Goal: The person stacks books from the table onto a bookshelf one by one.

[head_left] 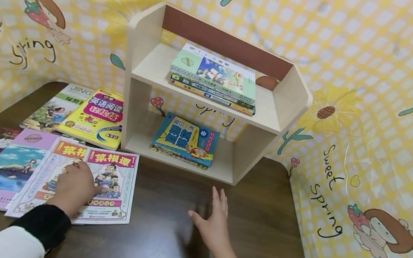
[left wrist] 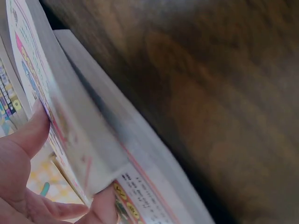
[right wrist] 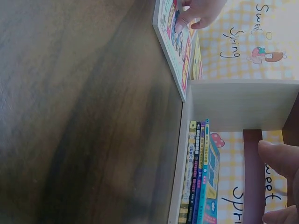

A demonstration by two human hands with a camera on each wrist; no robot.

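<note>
A white book with a pink title band overlaps a similar book with an orange title band on the table's left side. My left hand lies over them, its thumb on the pink-banded book's cover. The left wrist view shows the fingertips curled at that upper book's edge, above the lower cover. The upper book's page edges stand slightly apart from the lower book there. Over the table, before the shelf, my right hand is empty, its thumb and fingers spread.
A pale two-tier wooden shelf stands at the back. Its top tier holds a book stack; a blue-topped stack lies below. Left of it are a yellow book, a green-banded book and a purple book. Patterned cloth surrounds the table.
</note>
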